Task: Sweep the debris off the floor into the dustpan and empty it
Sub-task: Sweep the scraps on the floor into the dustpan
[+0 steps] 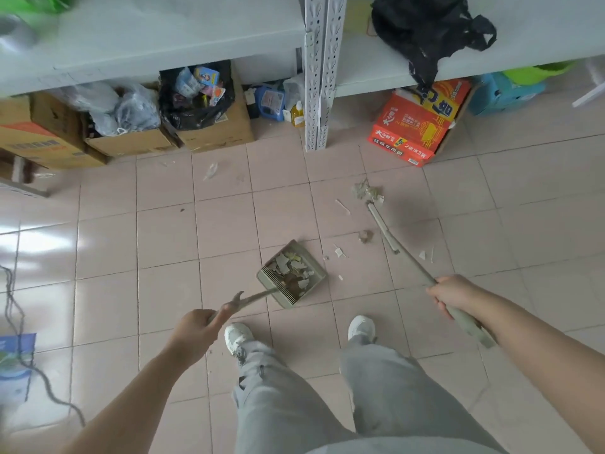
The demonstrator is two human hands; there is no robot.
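A grey-green dustpan [314,257] rests on the pink tiled floor ahead of my feet, with torn paper scraps and brown bits inside. My left hand [196,326] grips its long handle. My right hand [453,291] holds the broom handle; the thin broom head [383,227] lies on the floor to the right of the pan. A pile of pale debris [366,191] sits at the broom's far tip. Smaller scraps [339,252] lie between pan and broom, and one scrap [211,170] lies further left near the boxes.
Grey metal shelving [316,93] stands along the far wall. Under it are cardboard boxes [131,142], a black-lined bin box of rubbish [196,93], bottles and a red carton [415,126]. A dark cable [19,322] runs down the left side.
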